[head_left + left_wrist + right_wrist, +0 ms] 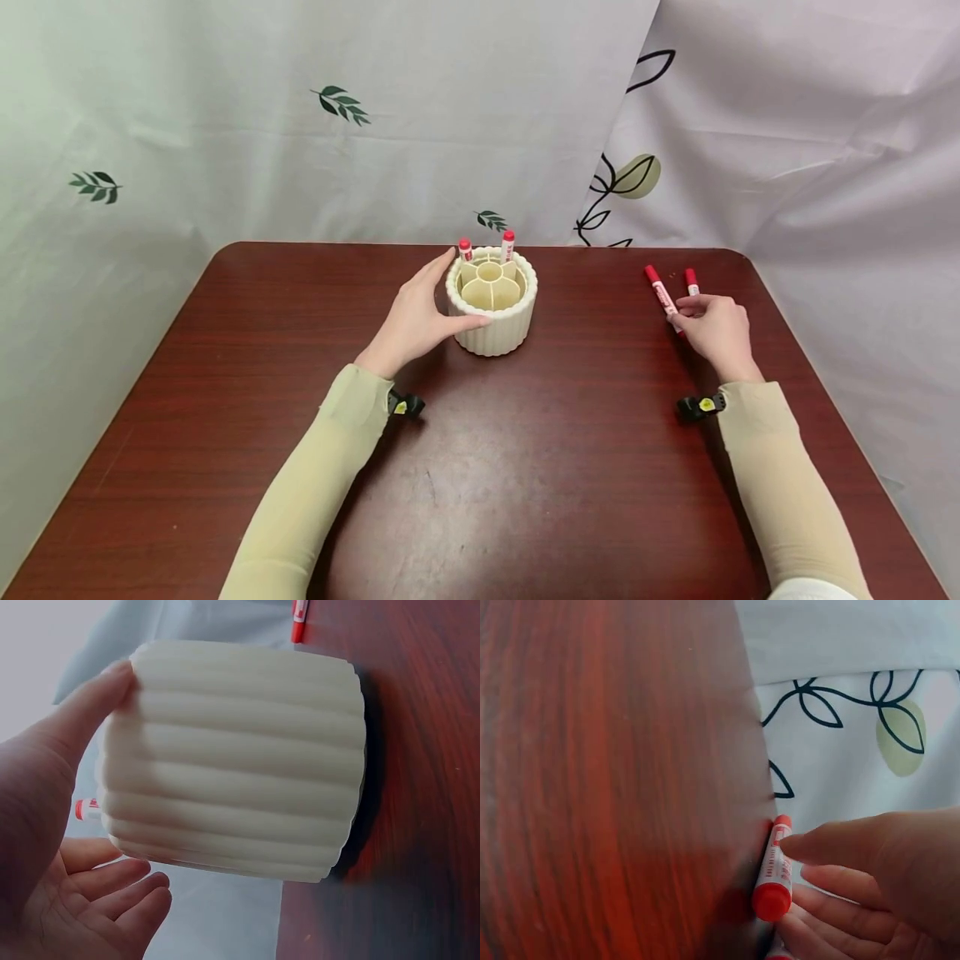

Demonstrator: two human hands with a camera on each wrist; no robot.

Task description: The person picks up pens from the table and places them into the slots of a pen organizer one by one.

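A cream, ribbed pen holder (pixel 495 335) with several compartments stands upright on the table. Two red-capped markers, a left one (pixel 466 249) and a right one (pixel 508 247), stick up from its back compartments. My left hand (pixel 412 321) spreads around the holder's left side, fingers and thumb extended. In the left wrist view its thumb touches the rim (pixel 139 656). Far to the right, my right hand (pixel 718 329) pinches a red-and-white marker (pixel 774 866) between thumb and fingers, low over the tabletop. Another marker (pixel 692 282) lies just beyond that hand, partly hidden by it.
The dark red-brown wooden table (pixel 480 467) runs back to a pale curtain (pixel 420 167) with leaf prints. Both forearms reach over the table from the front, each with a black strap device at the wrist. Tiny red specks lie near the two right-hand markers.
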